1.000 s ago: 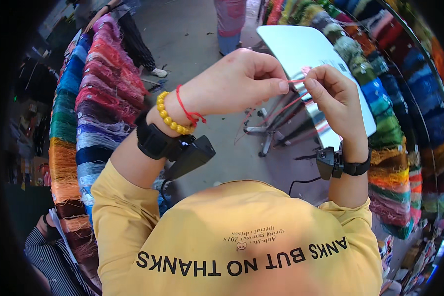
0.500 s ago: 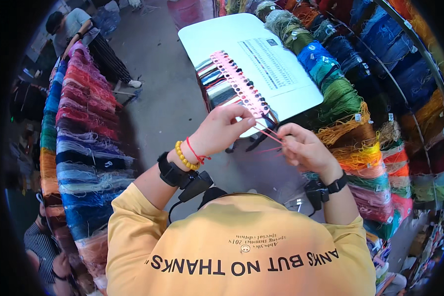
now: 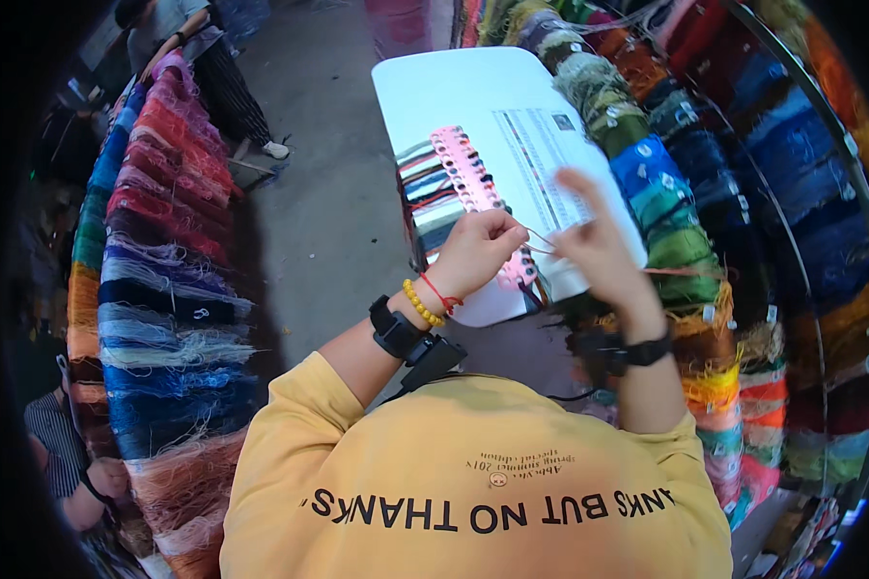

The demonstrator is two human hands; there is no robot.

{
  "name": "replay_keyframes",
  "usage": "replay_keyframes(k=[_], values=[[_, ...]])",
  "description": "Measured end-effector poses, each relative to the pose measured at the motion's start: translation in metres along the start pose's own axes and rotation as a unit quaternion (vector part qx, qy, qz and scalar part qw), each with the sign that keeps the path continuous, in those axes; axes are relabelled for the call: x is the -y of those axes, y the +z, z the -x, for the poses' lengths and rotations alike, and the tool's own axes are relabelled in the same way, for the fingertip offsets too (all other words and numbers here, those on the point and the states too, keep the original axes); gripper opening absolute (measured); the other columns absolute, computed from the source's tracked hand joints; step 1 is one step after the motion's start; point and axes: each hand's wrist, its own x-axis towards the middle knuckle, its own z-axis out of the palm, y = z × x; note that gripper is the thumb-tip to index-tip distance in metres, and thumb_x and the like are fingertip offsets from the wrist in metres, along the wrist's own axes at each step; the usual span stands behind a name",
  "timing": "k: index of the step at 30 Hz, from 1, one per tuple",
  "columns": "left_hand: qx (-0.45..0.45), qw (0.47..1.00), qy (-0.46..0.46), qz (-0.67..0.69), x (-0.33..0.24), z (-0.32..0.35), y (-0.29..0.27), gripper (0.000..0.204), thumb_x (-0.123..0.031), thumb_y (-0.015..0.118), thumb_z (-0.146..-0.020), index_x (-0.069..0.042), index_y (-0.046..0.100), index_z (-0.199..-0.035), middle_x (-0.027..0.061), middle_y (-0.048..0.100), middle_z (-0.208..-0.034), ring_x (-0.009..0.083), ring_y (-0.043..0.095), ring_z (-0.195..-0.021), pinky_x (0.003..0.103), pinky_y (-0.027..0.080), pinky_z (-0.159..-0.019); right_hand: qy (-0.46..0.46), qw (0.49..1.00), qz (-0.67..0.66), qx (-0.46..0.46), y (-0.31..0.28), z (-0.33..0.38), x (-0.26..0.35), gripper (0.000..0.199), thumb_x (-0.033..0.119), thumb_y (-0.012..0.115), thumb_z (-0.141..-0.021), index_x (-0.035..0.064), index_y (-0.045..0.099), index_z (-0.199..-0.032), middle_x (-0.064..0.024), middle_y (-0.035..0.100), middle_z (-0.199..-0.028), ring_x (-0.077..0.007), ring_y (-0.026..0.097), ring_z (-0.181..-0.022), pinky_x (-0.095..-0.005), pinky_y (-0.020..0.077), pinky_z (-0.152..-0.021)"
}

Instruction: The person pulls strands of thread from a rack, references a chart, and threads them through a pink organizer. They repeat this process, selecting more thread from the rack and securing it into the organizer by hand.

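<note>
A pink punched thread card lies along the left side of a white board, with hanks of several colours hanging from its holes. My left hand is over the card's near end, thumb and fingertips pinching a thin reddish thread. This thread crosses to my right hand, which is blurred, with one finger raised and the thumb close to the strand. A pinkish tail shows beyond that hand, so the thread seems held there. The fingers cover the knot or end of the thread, if there is one.
A printed chart lies on the board. Racks of coloured yarn skeins stand close on the right and on the left. Beyond the left rack stands a person; another is at lower left. Grey floor runs between.
My left hand has moved right and slightly down in view, still pinching the thread. The right hand has risen and moved right, one finger lifting. The board sits lower and further right in view.
</note>
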Motion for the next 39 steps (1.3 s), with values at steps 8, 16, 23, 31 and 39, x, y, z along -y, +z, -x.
replay_keyframes(k=[8, 16, 23, 31, 39], values=[[-0.079, 0.994, -0.043, 0.063, 0.022, -0.026, -0.041, 0.019, -0.018, 0.056, -0.081, 0.000, 0.058, -0.079, -0.0018, 0.049, -0.059, 0.0032, 0.041, -0.050, 0.018, 0.033, -0.045, 0.088, 0.989, -0.100, 0.063, 0.049, -0.060, -0.039, 0.024, 0.005, 0.055, -0.077, 0.0021, 0.053, -0.101, -0.0028, 0.053, -0.070, -0.0080, 0.050, -0.061, -0.0208, 0.0416, -0.054], [-0.140, 0.978, -0.081, 0.132, 0.032, -0.064, -0.070, 0.017, -0.016, 0.055, -0.081, -0.001, 0.058, -0.078, -0.0006, 0.052, -0.061, 0.0039, 0.043, -0.051, 0.018, 0.035, -0.045, -0.088, 0.993, 0.073, 0.043, 0.053, -0.143, -0.054, 0.011, 0.010, 0.056, -0.078, -0.0004, 0.059, -0.080, -0.0078, 0.058, -0.070, -0.0130, 0.054, -0.060, -0.0253, 0.0431, -0.054], [-0.258, 0.929, -0.094, -0.249, 0.069, -0.121, -0.110, 0.025, -0.018, 0.050, -0.075, 0.000, 0.058, -0.089, 0.0178, 0.061, -0.085, 0.0298, 0.059, -0.080, 0.035, 0.046, -0.073, 0.017, 0.998, 0.053, -0.017, 0.089, -0.198, -0.103, 0.018, 0.016, 0.053, -0.079, -0.0006, 0.058, -0.080, -0.0118, 0.060, -0.066, -0.0186, 0.059, -0.058, -0.0298, 0.0454, -0.056], [-0.213, 0.889, -0.214, -0.343, 0.074, -0.144, -0.109, 0.021, -0.017, 0.047, -0.075, -0.001, 0.058, -0.084, 0.0176, 0.061, -0.084, 0.0300, 0.059, -0.077, 0.035, 0.046, -0.073, 0.056, 0.995, 0.066, -0.041, 0.100, -0.207, -0.119, 0.019, 0.019, 0.052, -0.079, 0.0007, 0.058, -0.082, -0.0149, 0.060, -0.069, -0.0269, 0.060, -0.066, -0.0345, 0.0459, -0.061], [-0.203, 0.953, -0.210, 0.076, 0.076, -0.144, -0.111, 0.015, 0.001, 0.045, -0.076, 0.004, 0.052, -0.089, 0.0115, 0.059, -0.071, 0.0164, 0.059, -0.056, 0.026, 0.049, -0.050, -0.004, 0.989, 0.135, -0.065, 0.098, -0.206, -0.116, 0.017, 0.020, 0.049, -0.081, 0.0048, 0.055, -0.085, -0.0166, 0.060, -0.071, -0.0337, 0.059, -0.069, -0.0402, 0.0453, -0.061]])
